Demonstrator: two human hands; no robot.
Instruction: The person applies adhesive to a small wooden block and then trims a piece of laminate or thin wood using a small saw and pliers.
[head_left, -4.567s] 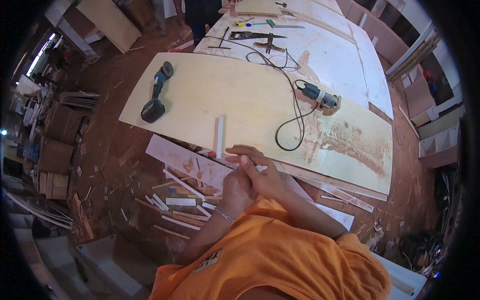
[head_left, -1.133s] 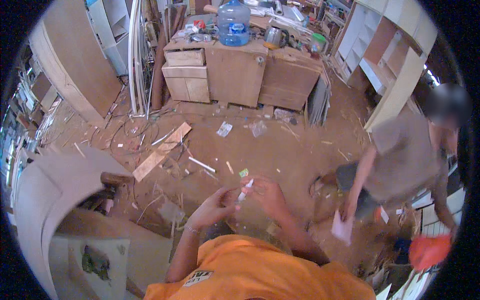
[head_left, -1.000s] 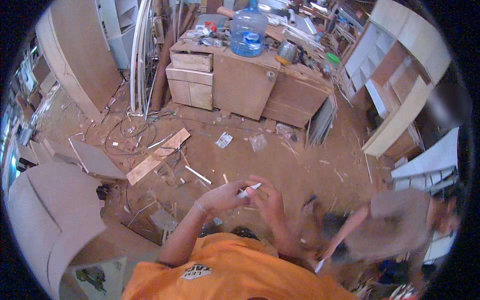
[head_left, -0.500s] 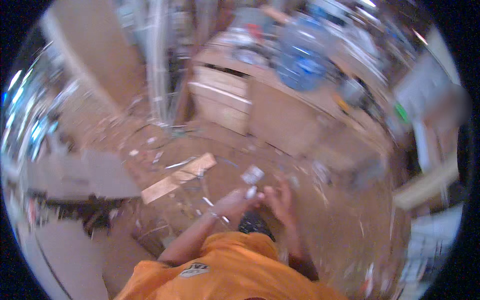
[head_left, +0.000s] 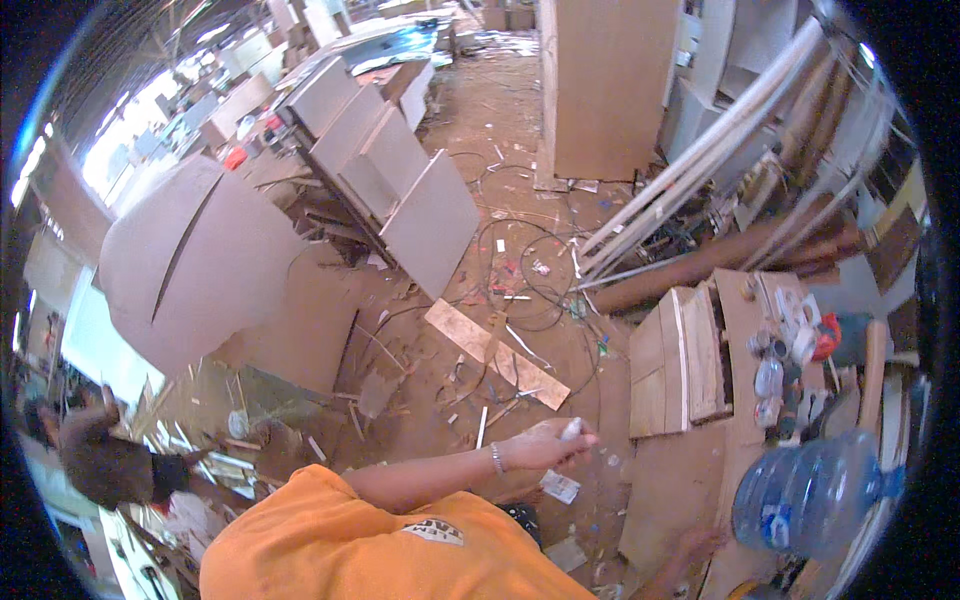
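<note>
My left hand [head_left: 540, 446], with a bracelet at the wrist, is closed around a small white object [head_left: 571, 429]; its kind is too small to tell. It hangs in front of my body above the littered floor. Low on the right, my right hand [head_left: 699, 543] reaches beside the wooden workbench [head_left: 675, 480], close to a large blue clear water jug [head_left: 800, 495] lying on its top. Its fingers are smeared and faint. A printed white paper [head_left: 560, 487] lies on the floor below my left hand.
A light wooden board [head_left: 497, 355] and loose black cables [head_left: 520, 270] lie on the floor ahead. Grey panels [head_left: 430, 215] lean at the left, beside a big bent sheet [head_left: 200, 260]. Long pale strips [head_left: 710, 140] slant near a tall brown cabinet [head_left: 612, 90]. Jars [head_left: 768, 378] stand on the bench.
My view has swung left, so the bench and jug now appear at the right. My hands were close together in front of me; now the right one is apart, near the bench.
</note>
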